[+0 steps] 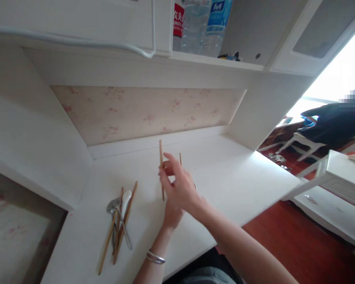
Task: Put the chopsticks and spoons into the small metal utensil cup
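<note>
My right hand (182, 187) is in front of my left, thumb and fingers closed at an upright wooden chopstick (161, 152). My left hand (174, 215), with silver bangles on its wrist, is mostly covered by the right, so its fingers cannot be made out. Behind the hands rises the tip of another thin brown stick (180, 158); its lower part is hidden. To the left lies a loose pile: wooden chopsticks (108, 242), a white spoon (126, 201) and metal spoons (116, 203) with their handles crossing.
The white desktop (230, 169) meets a floral back panel (154, 112). Overhead, a shelf (201, 58) carries bottles (195, 27), and a white cable (77, 40) hangs at left. At right are a white table (343, 173) and a person in dark clothes (337, 122).
</note>
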Demonstrator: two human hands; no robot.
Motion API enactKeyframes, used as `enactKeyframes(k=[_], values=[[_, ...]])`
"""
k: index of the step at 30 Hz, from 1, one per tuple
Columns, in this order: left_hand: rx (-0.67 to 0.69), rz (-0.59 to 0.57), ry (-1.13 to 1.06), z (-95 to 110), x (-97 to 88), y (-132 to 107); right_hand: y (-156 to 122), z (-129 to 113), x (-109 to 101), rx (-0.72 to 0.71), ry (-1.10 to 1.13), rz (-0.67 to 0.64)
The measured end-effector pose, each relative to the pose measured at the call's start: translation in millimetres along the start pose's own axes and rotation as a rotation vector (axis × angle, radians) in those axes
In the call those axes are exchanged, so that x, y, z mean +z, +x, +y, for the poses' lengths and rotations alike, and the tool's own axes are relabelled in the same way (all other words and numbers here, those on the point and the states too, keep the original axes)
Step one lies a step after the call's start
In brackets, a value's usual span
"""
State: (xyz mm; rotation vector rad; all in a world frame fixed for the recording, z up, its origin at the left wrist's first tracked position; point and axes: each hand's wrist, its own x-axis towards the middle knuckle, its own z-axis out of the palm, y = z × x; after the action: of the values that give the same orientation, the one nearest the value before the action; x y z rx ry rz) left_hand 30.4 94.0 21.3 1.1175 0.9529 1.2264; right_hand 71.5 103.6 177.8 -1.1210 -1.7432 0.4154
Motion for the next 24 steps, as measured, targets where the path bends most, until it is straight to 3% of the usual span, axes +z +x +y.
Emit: enactKeyframes(k=[3,6,10,14,24], values=[[0.012,-0.069,0.052,10,-0.2,-3,12,12,-44,0.141,0.218,0.318],[0.025,-0.112,0.025,14,-1.3,-4,13,40,-66,0.314,0.311,0.415],[0.043,-0.168,-0.014,11,-1.8,-3,-2,80,-65,0.486,0.267,0.336],[0.041,-0.162,-0.016,9,-1.9,-2,-22,108,-54,0.546,0.192,0.238],[0.021,-0.104,-0.031,2,0.6,-5,-32,124,-41,0.452,0.103,0.052]])
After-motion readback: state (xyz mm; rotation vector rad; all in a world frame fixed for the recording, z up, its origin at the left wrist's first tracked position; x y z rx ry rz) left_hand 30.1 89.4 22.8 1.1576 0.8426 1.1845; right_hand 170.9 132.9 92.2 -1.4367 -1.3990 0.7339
